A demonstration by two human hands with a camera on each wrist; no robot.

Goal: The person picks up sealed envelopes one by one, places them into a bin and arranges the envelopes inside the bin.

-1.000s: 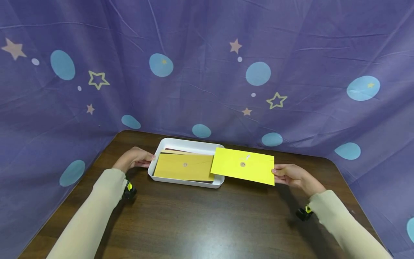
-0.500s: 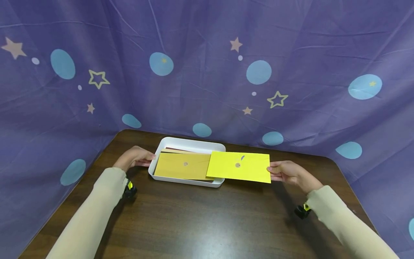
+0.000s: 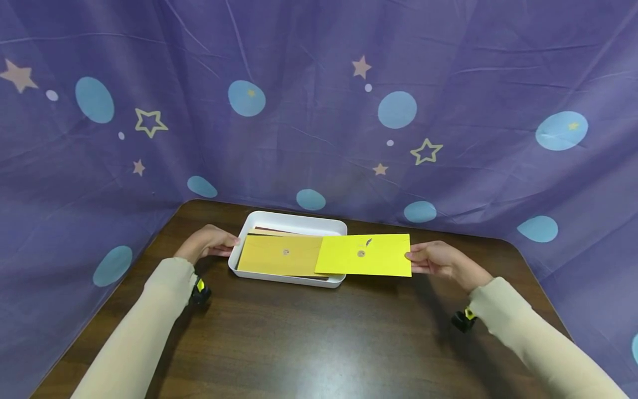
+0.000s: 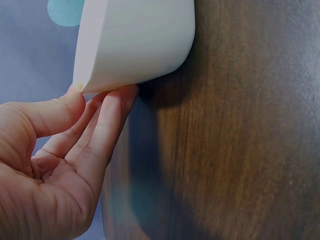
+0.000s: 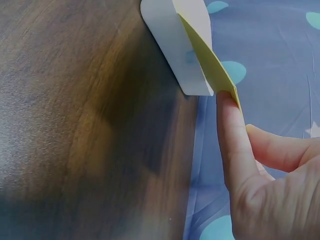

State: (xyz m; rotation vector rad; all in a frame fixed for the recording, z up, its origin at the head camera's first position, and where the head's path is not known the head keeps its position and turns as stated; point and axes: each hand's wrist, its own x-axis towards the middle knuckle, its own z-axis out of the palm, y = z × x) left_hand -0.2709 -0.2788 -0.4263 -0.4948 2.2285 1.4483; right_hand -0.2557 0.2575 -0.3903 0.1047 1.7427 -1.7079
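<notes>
A white tray (image 3: 319,224) stands at the back of the table, holding a stack of envelopes topped by a dull gold envelope (image 3: 279,260). My left hand (image 3: 211,242) holds the tray's left end. In the left wrist view the thumb is at the rim and the fingers (image 4: 107,117) lie against the outer wall. My right hand (image 3: 438,259) pinches the right edge of a bright yellow envelope (image 3: 379,263) between thumb and fingers. That envelope's left part lies over the tray's right end and overlaps the gold envelope; its right part sticks out past the rim.
The dark brown wooden table (image 3: 279,332) reaches toward me in front of the tray. Behind it hangs a purple curtain (image 3: 319,155) with stars and blue ovals, close to the table's back edge.
My right hand has moved left with the bright yellow envelope, which now covers more of the tray's right end and lies straighter. My left hand and the tray have stayed in place.
</notes>
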